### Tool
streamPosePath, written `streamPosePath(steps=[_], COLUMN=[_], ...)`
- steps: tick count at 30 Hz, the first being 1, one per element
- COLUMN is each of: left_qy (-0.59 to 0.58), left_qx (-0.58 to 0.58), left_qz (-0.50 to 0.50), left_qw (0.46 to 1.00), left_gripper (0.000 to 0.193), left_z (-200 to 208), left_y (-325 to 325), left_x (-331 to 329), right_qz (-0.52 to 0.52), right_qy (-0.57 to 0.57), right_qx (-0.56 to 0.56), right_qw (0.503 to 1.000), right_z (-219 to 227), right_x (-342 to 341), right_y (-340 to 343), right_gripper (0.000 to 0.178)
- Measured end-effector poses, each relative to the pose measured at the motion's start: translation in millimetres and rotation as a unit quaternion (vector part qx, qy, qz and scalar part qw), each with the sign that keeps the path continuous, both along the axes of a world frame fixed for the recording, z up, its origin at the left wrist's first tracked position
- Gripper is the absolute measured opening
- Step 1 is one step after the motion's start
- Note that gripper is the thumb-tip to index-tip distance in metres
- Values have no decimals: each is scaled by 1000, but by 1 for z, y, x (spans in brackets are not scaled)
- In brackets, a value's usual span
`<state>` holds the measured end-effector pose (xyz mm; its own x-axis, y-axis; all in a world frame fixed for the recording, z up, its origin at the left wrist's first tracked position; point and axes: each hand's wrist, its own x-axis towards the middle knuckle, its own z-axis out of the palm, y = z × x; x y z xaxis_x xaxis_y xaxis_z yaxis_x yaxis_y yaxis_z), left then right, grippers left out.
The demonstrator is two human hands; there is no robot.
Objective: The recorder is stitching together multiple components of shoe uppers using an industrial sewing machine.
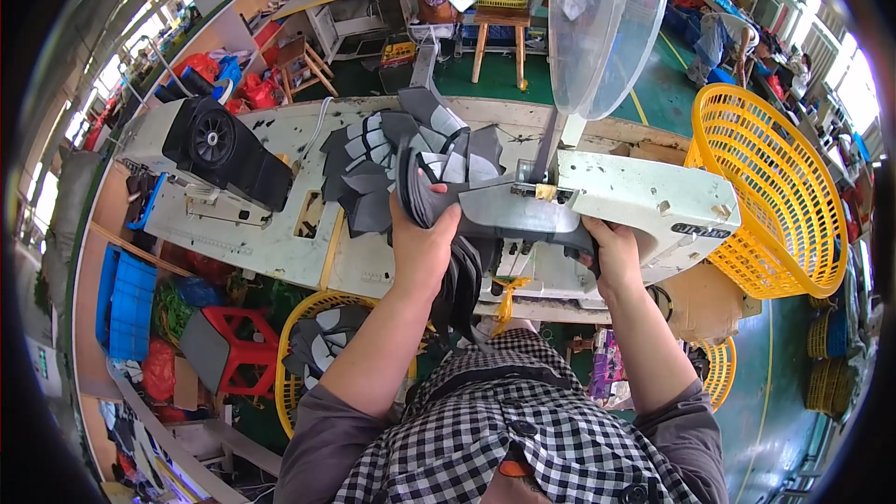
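My left hand (425, 238) is closed around dark grey curved pieces (417, 191), bunched upright like shoe-upper parts. A smooth grey curved piece (518, 213) spans from there toward my right hand (613, 252). That hand's fingers close on its dark right end, in front of the white sewing machine (644, 196). The needle area is hidden behind the curved piece. Beyond my left hand a heap of grey cut pieces (373, 154) with pale patches lies on the worktable (364, 261). Dark strips (457, 289) hang below my left hand over the table's near edge.
A big yellow basket (770, 191) leans at the machine's right. Another yellow basket (285, 373) holding pieces stands below at left, beside a red-and-grey stool (229, 350). A black motor-like unit (219, 145) sits on the table's left. A clear fan-like disc (607, 28) rises behind.
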<state>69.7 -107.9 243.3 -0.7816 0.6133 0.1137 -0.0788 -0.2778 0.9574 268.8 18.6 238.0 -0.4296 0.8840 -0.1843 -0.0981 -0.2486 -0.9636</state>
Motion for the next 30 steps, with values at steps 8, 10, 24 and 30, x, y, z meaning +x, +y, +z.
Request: streamPosePath(steps=[8, 10, 24, 30], left_qy=[-60, 70, 228, 229], left_qx=[15, 11, 62, 5], left_qz=[-38, -58, -84, -151], left_qw=[997, 996, 968, 962], left_gripper=[66, 67, 57, 56], left_z=[6, 11, 32, 29], left_y=[-63, -70, -78, -86], left_x=[51, 55, 43, 40], right_qz=[398, 392, 322, 334], right_qy=[106, 91, -38, -174], right_qx=[-13, 75, 101, 223], right_qw=[911, 912, 941, 899], right_z=[-64, -57, -21, -28], right_x=[15, -2, -8, 11], right_y=[-100, -123, -119, -102], right_gripper=[95, 99, 101, 73])
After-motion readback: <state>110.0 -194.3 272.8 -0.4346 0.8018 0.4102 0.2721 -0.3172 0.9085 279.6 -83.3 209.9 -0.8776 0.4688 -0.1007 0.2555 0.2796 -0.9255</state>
